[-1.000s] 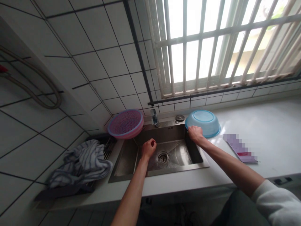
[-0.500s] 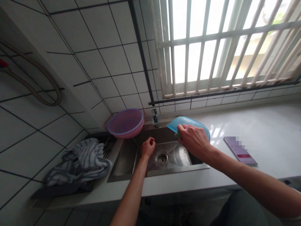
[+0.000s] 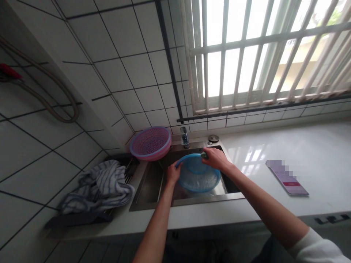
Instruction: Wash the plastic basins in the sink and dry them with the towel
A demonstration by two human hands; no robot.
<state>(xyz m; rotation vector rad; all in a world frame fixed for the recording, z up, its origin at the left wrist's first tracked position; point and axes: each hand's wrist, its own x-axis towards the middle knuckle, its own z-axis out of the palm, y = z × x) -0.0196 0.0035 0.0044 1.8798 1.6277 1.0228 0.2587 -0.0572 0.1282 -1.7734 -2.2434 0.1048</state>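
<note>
The blue basin is now shifted from the right desk to the sink. Its left rim is gripped by the left hand; a green item is held at its far rim by the right hand. Two-handed control is thereby established.

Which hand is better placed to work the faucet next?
Probably the left hand: it seems to hold only the rim of the blue basin, while the right hand grips something green.

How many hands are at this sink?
2: left hand on the left rim of the blue basin, right hand at its upper rim with something green. No others show.
</note>
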